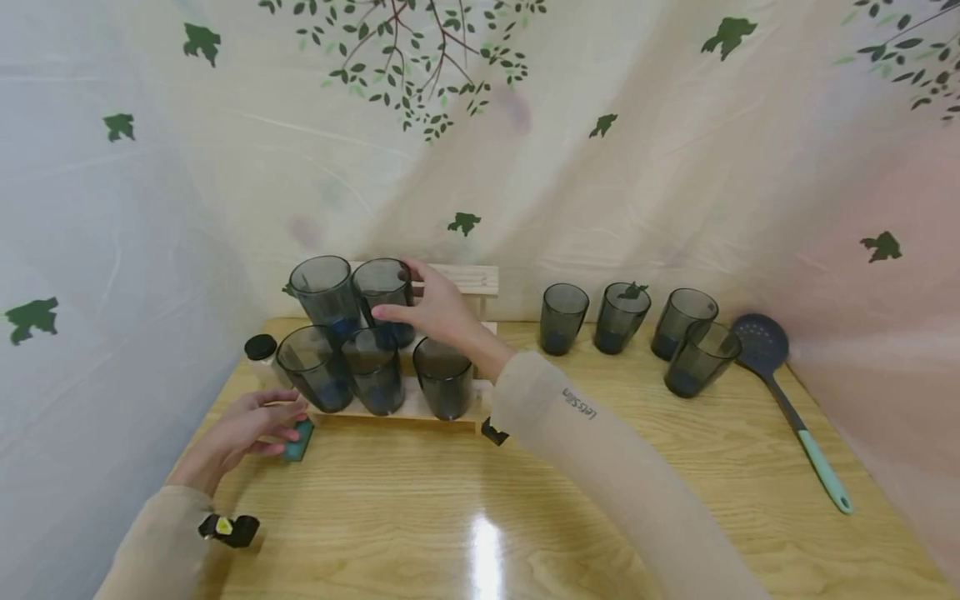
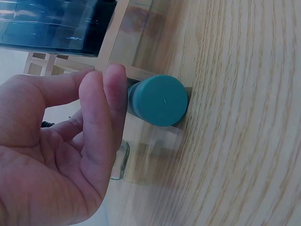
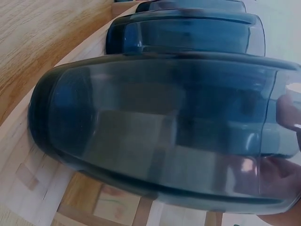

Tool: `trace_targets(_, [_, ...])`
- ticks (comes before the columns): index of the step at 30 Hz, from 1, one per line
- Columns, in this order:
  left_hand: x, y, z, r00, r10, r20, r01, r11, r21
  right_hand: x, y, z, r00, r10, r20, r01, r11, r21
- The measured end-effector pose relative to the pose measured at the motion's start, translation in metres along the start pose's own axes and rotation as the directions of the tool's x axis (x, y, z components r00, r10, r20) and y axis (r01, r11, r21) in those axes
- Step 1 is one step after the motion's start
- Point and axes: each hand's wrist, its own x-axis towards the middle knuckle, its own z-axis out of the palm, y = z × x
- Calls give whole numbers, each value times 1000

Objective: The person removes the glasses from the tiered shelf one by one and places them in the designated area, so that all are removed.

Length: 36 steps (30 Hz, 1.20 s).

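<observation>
Pale sheeting point(image 1: 300, 192) printed with leafy branches point(image 1: 442, 40) hangs behind a wood-grain table point(image 1: 360, 508) that catches a white glare point(image 1: 486, 554).

head view looks down; close-up wrist views share the rack point(image 1: 468, 279).

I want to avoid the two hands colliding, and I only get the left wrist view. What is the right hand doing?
Observer: The right hand grips a glass at the rack's upper level.
Operator: How many are in the row below?
Observer: Three glasses stand on the lower level.
Operator: And off to the right of the rack?
Observer: Four more glasses stand on the table there.
</observation>
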Motion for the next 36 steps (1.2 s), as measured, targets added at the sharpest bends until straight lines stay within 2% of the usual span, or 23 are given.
trace_targets(3, [0, -1, -1, 1000, -1, -13, 1, 1000, -4, 1, 1, 1, 1000, -5, -6, 5, 1000, 7])
trace_targets(13, [-2, 0, -3, 1000, 26, 2, -26, 1000, 2, 2, 5, 2, 997, -42, -66, 42, 999, 2])
trace_targets(17, [-1, 0, -3, 1000, 21, 16, -21, 1000, -4, 0, 7, -7, 992, -56, -114, 59, 998, 25])
trace_targets(26, [2, 0, -2, 1000, 13, 25, -13, 1000, -10, -30, 0, -64, 990, -74, -117, 78, 997, 30])
trace_targets(33, [2, 0, -2, 999, 26, 34, -26, 1000, 2, -68, 21, -114, 983, 46, -180, -45, 999, 9])
trace_targets(36, [2, 0, -2, 999, 21, 37, -21, 1000, 2, -87, 37, -136, 972, 59, -229, -63, 998, -11])
